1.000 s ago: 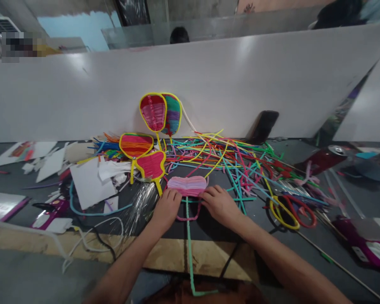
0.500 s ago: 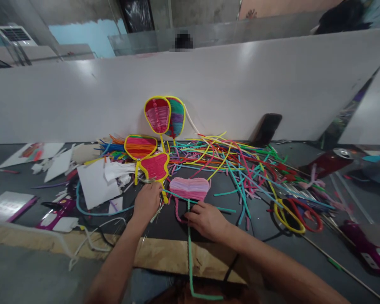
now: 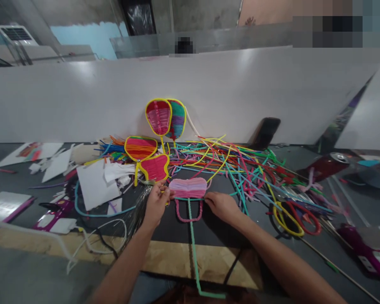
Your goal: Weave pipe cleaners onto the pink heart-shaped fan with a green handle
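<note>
A pink and lilac shape made of pipe cleaners [image 3: 188,187] lies on the dark table between my hands, with a pink loop [image 3: 190,220] under it. Along its lower edge runs a teal pipe cleaner [image 3: 190,199]. At the left corner of the shape, my left hand [image 3: 157,202] is closed in a pinch on that teal strand. My right hand [image 3: 222,205] pinches the strand at the opposite corner, fingertips together. A long green pipe cleaner [image 3: 194,249] hangs from the shape's middle toward me, bent at its low end.
Finished yellow-rimmed pieces [image 3: 155,167] lie behind my left hand; two more lean on the white partition [image 3: 114,97]. Loose pipe cleaners [image 3: 215,156] are heaped behind. Scissors [image 3: 288,217], a can [image 3: 327,165] and a purple device [image 3: 365,249] stand right. Paper sheets [image 3: 98,183] lie left.
My left hand has moved right to the shape's left corner. My right hand has shifted right, uncovering the pink loop. The teal strand, slanted before, now lies along the lower edge.
</note>
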